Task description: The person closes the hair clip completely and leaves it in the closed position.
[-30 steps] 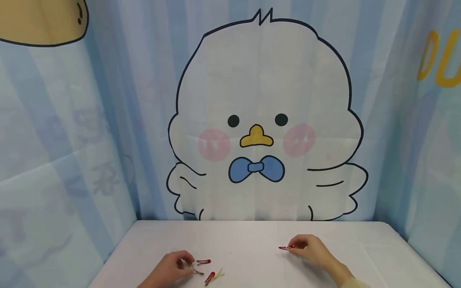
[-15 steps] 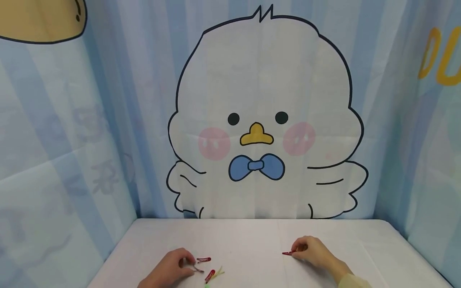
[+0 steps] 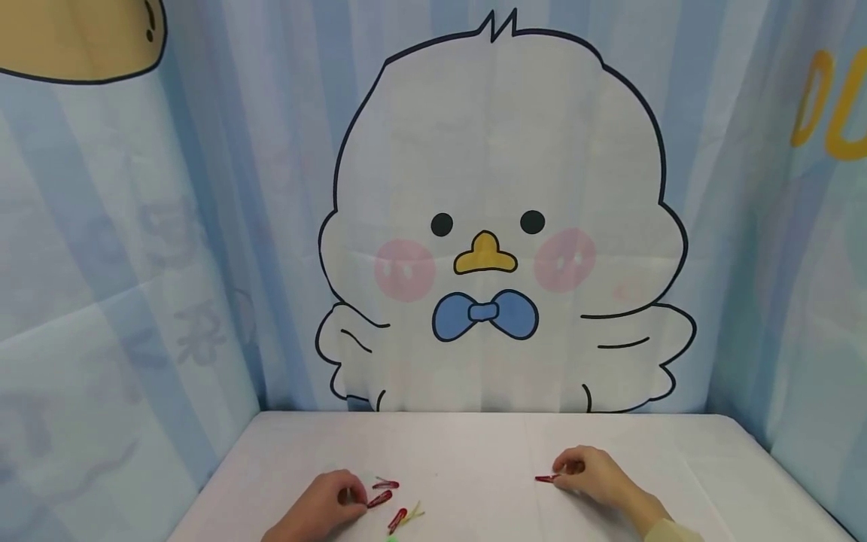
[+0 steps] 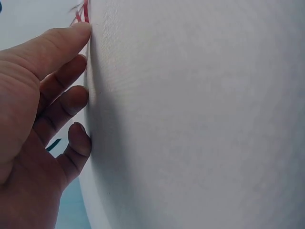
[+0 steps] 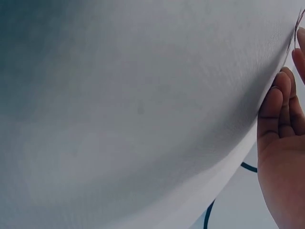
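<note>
At the table's left, my left hand [image 3: 325, 500] pinches the near end of a red snap hair clip [image 3: 380, 499] between thumb and fingertips. Just behind it lies a second red hair clip [image 3: 386, 484], its thin prong sticking up. Closer to me is another red hair clip [image 3: 396, 520], touching or overlapping a thin yellow clip-like piece [image 3: 412, 515]. Over on the right, my right hand [image 3: 596, 476] holds one more red hair clip [image 3: 545, 479] by its end, at the table surface. In the left wrist view, the thumb tip meets a red clip [image 4: 86, 12] at the top edge.
A white table [image 3: 474, 459] bears everything. A small green thing [image 3: 391, 538] is cut off by the bottom edge. Behind the table hangs a blue-striped curtain [image 3: 284, 226] with a cartoon chick on it.
The clip at my left hand has turned from edge-on to showing its red face. The clip behind it has shifted slightly. My right hand has moved a little right and nearer with its clip.
</note>
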Tool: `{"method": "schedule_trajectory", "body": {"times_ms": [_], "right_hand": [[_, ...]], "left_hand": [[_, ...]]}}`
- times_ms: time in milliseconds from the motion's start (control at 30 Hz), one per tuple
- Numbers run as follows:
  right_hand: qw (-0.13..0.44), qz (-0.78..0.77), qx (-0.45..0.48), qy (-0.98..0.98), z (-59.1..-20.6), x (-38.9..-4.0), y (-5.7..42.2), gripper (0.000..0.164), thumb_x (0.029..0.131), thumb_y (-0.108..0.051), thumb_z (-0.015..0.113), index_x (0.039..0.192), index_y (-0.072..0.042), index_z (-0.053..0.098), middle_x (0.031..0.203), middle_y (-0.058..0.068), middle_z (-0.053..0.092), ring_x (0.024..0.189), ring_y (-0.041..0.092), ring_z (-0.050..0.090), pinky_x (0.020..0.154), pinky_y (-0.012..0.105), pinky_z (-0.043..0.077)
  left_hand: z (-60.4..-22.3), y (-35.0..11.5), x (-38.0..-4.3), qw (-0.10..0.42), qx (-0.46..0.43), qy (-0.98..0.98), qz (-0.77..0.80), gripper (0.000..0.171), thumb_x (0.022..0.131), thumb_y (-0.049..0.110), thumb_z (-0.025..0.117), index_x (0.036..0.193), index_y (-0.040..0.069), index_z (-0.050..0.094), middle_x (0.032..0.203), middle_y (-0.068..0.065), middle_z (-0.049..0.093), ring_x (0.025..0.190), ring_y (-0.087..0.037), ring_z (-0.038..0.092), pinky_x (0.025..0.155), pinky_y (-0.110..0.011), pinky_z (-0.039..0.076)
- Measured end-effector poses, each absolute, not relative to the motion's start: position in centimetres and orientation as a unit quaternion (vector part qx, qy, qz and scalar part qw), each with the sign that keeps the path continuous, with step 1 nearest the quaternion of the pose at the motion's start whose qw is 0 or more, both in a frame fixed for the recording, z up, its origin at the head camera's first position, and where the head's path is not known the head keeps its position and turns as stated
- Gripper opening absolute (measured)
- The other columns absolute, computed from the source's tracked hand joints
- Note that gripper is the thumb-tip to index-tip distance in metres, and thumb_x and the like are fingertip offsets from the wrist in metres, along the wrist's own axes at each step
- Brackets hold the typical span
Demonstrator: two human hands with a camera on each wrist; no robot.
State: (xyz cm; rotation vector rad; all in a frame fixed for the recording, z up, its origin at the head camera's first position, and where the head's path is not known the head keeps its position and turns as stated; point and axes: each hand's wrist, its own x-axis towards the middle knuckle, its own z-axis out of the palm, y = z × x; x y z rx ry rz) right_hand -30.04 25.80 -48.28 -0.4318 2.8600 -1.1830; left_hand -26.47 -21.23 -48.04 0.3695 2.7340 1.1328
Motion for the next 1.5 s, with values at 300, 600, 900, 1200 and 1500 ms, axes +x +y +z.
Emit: {"method": "schedule_trajectory", "body": {"times_ms": [300,600,900,1200,1500], "right_hand": [[0.016,-0.382,-0.117,0.916,-48.4,-29.9,25.9,0.016,0.083,-0.015,0.082,0.093,-0.01,0.072,0.08,-0.001,0.057,0.074,0.019,0.05,0.064,0.029,0.041],[0.015,-0.383,-0.117,0.916,-48.4,-30.0,25.8,0.016,0.084,-0.017,0.082,0.094,-0.01,0.072,0.08,-0.001,0.056,0.074,0.019,0.05,0.064,0.028,0.04],[0.015,-0.38,-0.124,0.917,-48.5,-30.0,25.9,0.015,0.085,-0.018,0.081,0.094,-0.01,0.072,0.08,-0.002,0.057,0.073,0.018,0.05,0.063,0.028,0.04],[0.007,-0.376,-0.127,0.918,-48.4,-30.0,25.9,0.014,0.085,-0.018,0.08,0.093,-0.01,0.072,0.079,-0.002,0.057,0.073,0.017,0.05,0.064,0.028,0.04],[0.01,-0.378,-0.12,0.918,-47.4,-29.8,25.7,0.014,0.088,-0.019,0.077,0.097,-0.009,0.072,0.08,-0.002,0.059,0.074,0.016,0.051,0.065,0.029,0.042]], "left_hand": [[-48.1,-20.8,-26.6,0.078,0.115,0.914,0.381,0.01,0.087,0.01,0.077,0.091,0.012,0.067,0.079,0.0,0.056,0.074,-0.019,0.051,0.067,-0.032,0.045],[-48.3,-20.4,-27.3,0.071,0.139,0.916,0.37,0.008,0.089,0.01,0.076,0.09,0.013,0.069,0.078,0.001,0.056,0.074,-0.018,0.051,0.067,-0.03,0.046],[-47.9,-20.2,-27.0,0.087,0.152,0.91,0.376,0.01,0.087,0.011,0.078,0.091,0.014,0.068,0.078,0.001,0.057,0.073,-0.018,0.052,0.065,-0.03,0.044],[-47.7,-20.2,-27.1,0.064,0.17,0.918,0.352,0.008,0.092,0.014,0.073,0.086,0.017,0.069,0.076,0.005,0.057,0.071,-0.015,0.051,0.063,-0.028,0.043],[-47.4,-20.3,-27.0,0.035,0.15,0.909,0.388,0.006,0.095,0.014,0.07,0.089,0.013,0.071,0.079,0.005,0.06,0.073,-0.016,0.053,0.064,-0.027,0.045]]}}
